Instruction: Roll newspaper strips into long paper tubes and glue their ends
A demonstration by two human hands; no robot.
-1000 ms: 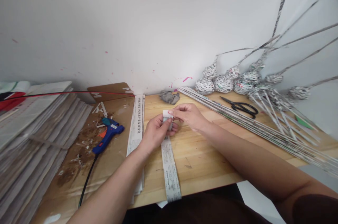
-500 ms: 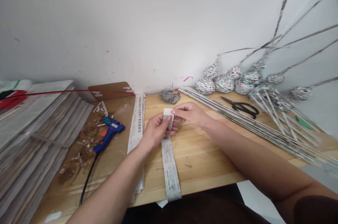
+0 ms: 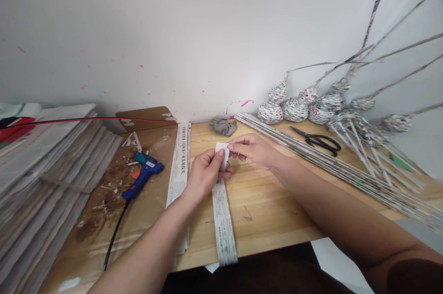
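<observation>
A narrow newspaper strip [image 3: 224, 220] runs from my hands down over the table's front edge. My left hand [image 3: 207, 169] grips its upper end, thumb on top and fingers behind. With thumb and forefinger, my right hand [image 3: 247, 148] pinches the top right corner of the same strip. Just behind my hands lies a crumpled grey cloth [image 3: 223, 126]. A stack of cut newspaper strips [image 3: 179, 165] lies left of my left hand.
On stained cardboard [image 3: 145, 220] at the left rests a blue glue gun [image 3: 143, 175], beside a tall newspaper pile [image 3: 51, 174]. To the right are long paper rods [image 3: 311, 158], black scissors [image 3: 318, 141] and several woven paper gourds [image 3: 294, 110].
My left thumb and the strip's upper end have shifted very slightly, and less of the grey print near the thumb shows. Both hands keep their hold.
</observation>
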